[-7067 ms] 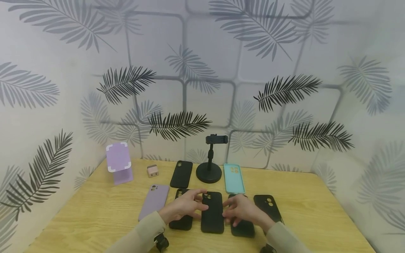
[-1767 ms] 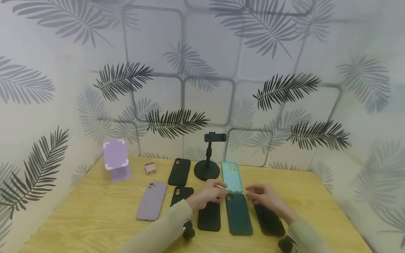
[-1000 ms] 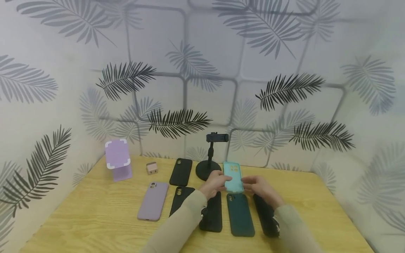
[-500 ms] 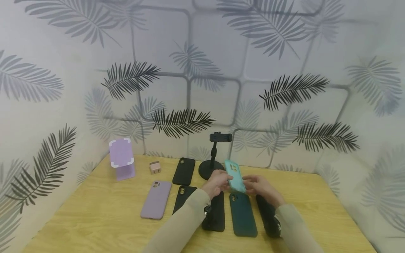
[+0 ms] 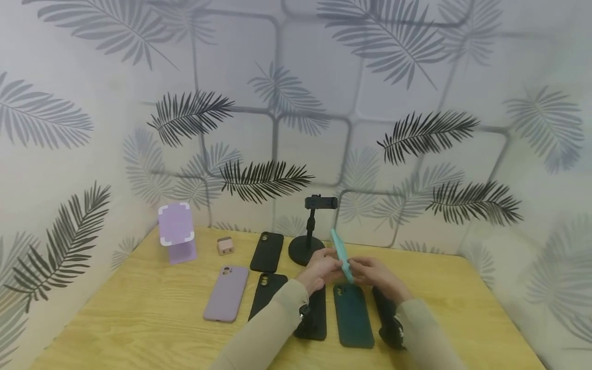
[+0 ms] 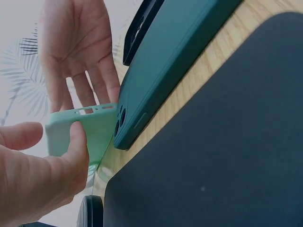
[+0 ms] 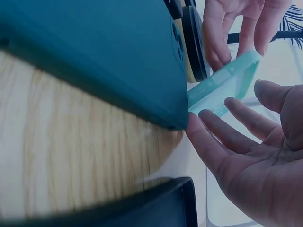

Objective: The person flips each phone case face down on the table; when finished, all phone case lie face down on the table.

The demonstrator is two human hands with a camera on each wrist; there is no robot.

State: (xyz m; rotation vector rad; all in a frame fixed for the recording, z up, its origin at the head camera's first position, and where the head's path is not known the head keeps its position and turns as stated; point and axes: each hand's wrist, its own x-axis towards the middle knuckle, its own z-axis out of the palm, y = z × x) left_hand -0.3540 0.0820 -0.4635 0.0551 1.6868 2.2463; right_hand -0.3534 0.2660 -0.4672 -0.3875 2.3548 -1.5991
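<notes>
The mint-green phone case (image 5: 341, 255) is off the table (image 5: 139, 318), tipped on edge between both hands, above the far end of the dark green phone case (image 5: 353, 315). The left hand (image 5: 320, 266) pinches one long side, thumb curled over the rim as the left wrist view shows. The right hand (image 5: 370, 272) supports the opposite side with fingers (image 7: 222, 137) extended and nearly straight; they meet the case but do not wrap it, so that grip is released and merely steadying. Judgement on handling: the case appears a thin, light, empty shell, probably flexible silicone with a matte surface, so unlikely to slip and not fragile. It would likely bow if squeezed mid-span; the long edges near the corners are the soundest points for taking hold, away from the camera cut-out. Also on the table: a lilac phone case (image 5: 225, 294), black cases partly hidden by the sleeves, one black phone case (image 5: 267, 252) farther back, a black phone stand (image 5: 309, 241) just behind the hands, a purple stand (image 5: 177, 239) and a small pink charger (image 5: 225, 246).
</notes>
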